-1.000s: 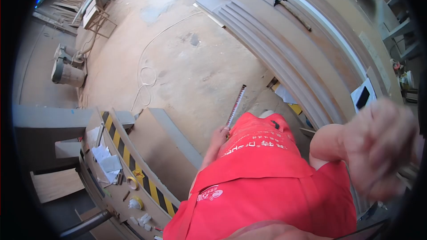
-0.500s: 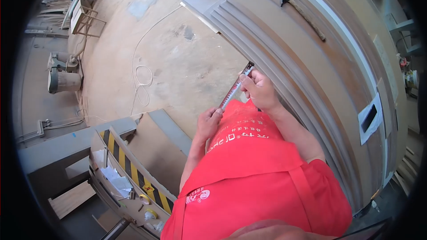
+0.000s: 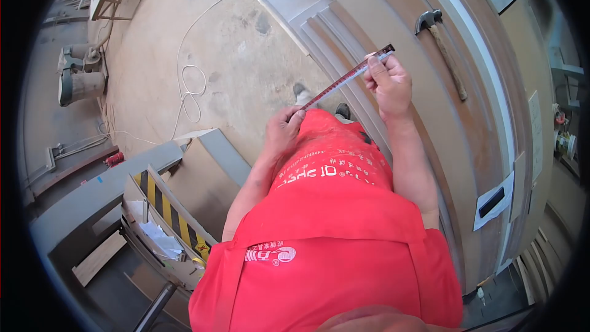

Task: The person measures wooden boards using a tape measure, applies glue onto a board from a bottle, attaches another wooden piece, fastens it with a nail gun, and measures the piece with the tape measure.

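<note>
A tape measure (image 3: 340,82) is stretched between my two hands in front of the red apron, its blade slanting up to the right. My right hand (image 3: 391,86) pinches the blade close to its dark end, which sticks out past the thumb. At the lower end, my left hand (image 3: 284,128) is closed around the tape measure; the case is hidden in the fingers. Beneath the right hand lie long brown strips and boards (image 3: 356,37) in a stack. A claw hammer (image 3: 445,55) rests on the boards, to the right of the right hand.
White paper with a dark rectangle (image 3: 493,201) lies on the stack's right part. A loose white cable (image 3: 192,80) curls on the floor. To the lower left stands a bench with yellow-black striped edging (image 3: 167,209) and papers (image 3: 161,240). A bucket-like machine (image 3: 83,80) is at the far left.
My right hand has moved up and right with the blade's end, and more blade shows between the hands. My left hand has shifted slightly up and left. The view has tilted.
</note>
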Tool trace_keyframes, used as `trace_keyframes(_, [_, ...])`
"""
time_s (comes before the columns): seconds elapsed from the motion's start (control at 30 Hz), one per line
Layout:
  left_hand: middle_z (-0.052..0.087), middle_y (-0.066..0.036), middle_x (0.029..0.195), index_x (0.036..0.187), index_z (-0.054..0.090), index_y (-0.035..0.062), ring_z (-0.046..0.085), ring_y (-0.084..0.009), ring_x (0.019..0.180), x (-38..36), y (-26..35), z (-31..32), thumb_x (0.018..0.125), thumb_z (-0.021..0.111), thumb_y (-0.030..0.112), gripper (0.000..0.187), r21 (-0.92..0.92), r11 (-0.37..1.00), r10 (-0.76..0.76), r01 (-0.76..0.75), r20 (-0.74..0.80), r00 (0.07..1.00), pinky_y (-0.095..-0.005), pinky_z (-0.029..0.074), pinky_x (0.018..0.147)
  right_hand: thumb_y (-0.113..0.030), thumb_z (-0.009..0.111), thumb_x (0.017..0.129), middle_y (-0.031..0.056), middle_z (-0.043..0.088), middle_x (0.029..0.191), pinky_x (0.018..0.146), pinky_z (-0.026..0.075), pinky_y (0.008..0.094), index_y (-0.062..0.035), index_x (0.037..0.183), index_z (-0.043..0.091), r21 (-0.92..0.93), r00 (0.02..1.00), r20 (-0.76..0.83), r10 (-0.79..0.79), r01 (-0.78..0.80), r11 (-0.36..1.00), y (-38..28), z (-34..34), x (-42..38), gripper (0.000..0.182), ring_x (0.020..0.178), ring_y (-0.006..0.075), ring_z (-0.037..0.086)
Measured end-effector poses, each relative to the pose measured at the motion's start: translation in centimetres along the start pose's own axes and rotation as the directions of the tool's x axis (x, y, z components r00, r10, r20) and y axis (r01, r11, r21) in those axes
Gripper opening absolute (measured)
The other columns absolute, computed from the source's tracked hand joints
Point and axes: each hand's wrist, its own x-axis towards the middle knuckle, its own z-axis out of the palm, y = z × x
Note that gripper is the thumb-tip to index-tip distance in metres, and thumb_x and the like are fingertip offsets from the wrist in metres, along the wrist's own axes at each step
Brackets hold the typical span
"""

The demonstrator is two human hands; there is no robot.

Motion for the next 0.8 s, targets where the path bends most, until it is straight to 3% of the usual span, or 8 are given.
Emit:
trace_keyframes(0.07, [0.062, 0.006, 0.079, 0.116, 0.079, 0.0036, 0.052, -0.0042, 0.069, 2.4, 0.6, -1.0, 0.111, 0.069, 0.024, 0.024, 0.037, 0.998, -0.052, 0.05, 0.039, 0.998, -0.0257, 0.044, 0.061, -0.02, 0.07, 0.11, -0.0003, 0.07, 0.084, 0.065, 0.049, 0.0231, -0.0008, 0.108, 0.073, -0.029, 1.0, -0.021, -0.018, 0.017, 0.999, 0.7, -0.7, 2.3, 0.019, 0.073, 0.0037, 0.061])
trace_keyframes(0.17, [0.065, 0.004, 0.078, 0.11, 0.08, 0.0027, 0.054, -0.0053, 0.065, 7.2, 1.0, -2.7, 0.11, 0.07, 0.027, 0.026, 0.091, 0.988, -0.129, 0.125, 0.049, 0.99, -0.0264, 0.044, 0.057, -0.018, 0.072, 0.108, 0.0027, 0.073, 0.089, 0.069, 0.053, 0.027, -0.0032, 0.107, 0.074, -0.321, 0.99, -0.052, -0.133, 0.11, 0.941, 2.5, -0.8, 5.8, 0.015, 0.078, 0.0083, 0.065])
trace_keyframes(0.27, [0.069, -0.001, 0.077, 0.105, 0.079, 0.0019, 0.057, -0.007, 0.06, 12.0, 0.8, -4.7, 0.109, 0.071, 0.032, 0.031, 0.051, 0.988, -0.145, 0.144, 0.027, 0.989, -0.0271, 0.043, 0.051, -0.013, 0.076, 0.102, 0.0066, 0.076, 0.097, 0.079, 0.057, 0.0346, -0.0064, 0.105, 0.076, -0.662, 0.942, 0.022, -0.336, 0.265, 0.701, 3.6, 0.3, 8.9, 0.007, 0.088, 0.0189, 0.07])
trace_keyframes(0.33, [0.069, -0.001, 0.077, 0.104, 0.079, 0.0018, 0.057, -0.0068, 0.06, 14.8, 2.0, -6.2, 0.109, 0.071, 0.032, 0.032, 0.056, 0.985, -0.164, 0.161, 0.059, 0.985, -0.027, 0.043, 0.051, -0.01, 0.077, 0.097, 0.0077, 0.076, 0.102, 0.087, 0.057, 0.0396, -0.0078, 0.103, 0.076, -0.738, 0.887, 0.118, -0.447, 0.38, 0.558, 4.3, 1.1, 11.1, 0.007, 0.096, 0.0257, 0.07])
trace_keyframes(0.47, [0.07, -0.001, 0.079, 0.106, 0.079, 0.001, 0.058, -0.0065, 0.061, 19.5, 5.5, -7.9, 0.109, 0.07, 0.031, 0.031, 0.152, 0.979, -0.15, 0.135, 0.087, 0.985, -0.0271, 0.043, 0.053, -0.007, 0.079, 0.091, 0.0062, 0.076, 0.105, 0.096, 0.055, 0.0448, -0.0101, 0.102, 0.077, -0.8, 0.815, 0.278, -0.508, 0.489, 0.348, 4.7, 3.2, 15.0, 0.012, 0.106, 0.0307, 0.069])
trace_keyframes(0.57, [0.069, 0.0, 0.08, 0.108, 0.079, 0.0, 0.056, -0.0061, 0.062, 21.6, 6.7, -7.9, 0.109, 0.07, 0.03, 0.031, 0.092, 0.989, -0.126, 0.12, 0.058, 0.99, -0.0268, 0.044, 0.055, -0.007, 0.079, 0.088, 0.0042, 0.076, 0.11, 0.098, 0.054, 0.0436, -0.0111, 0.103, 0.076, -0.806, 0.783, 0.401, -0.475, 0.548, 0.224, 5.9, 3.4, 17.2, 0.016, 0.109, 0.029, 0.069])
trace_keyframes(0.8, [0.066, 0.003, 0.079, 0.116, 0.08, 0.0035, 0.055, -0.0053, 0.065, 23.2, 6.4, -5.8, 0.109, 0.069, 0.025, 0.025, 0.13, 0.984, -0.135, 0.123, 0.089, 0.987, -0.0274, 0.044, 0.057, -0.006, 0.08, 0.086, 0.0035, 0.075, 0.113, 0.099, 0.053, 0.0433, -0.013, 0.107, 0.076, -0.801, 0.762, 0.427, -0.488, 0.568, 0.187, 8.1, 2.2, 18.6, 0.023, 0.109, 0.0287, 0.068])
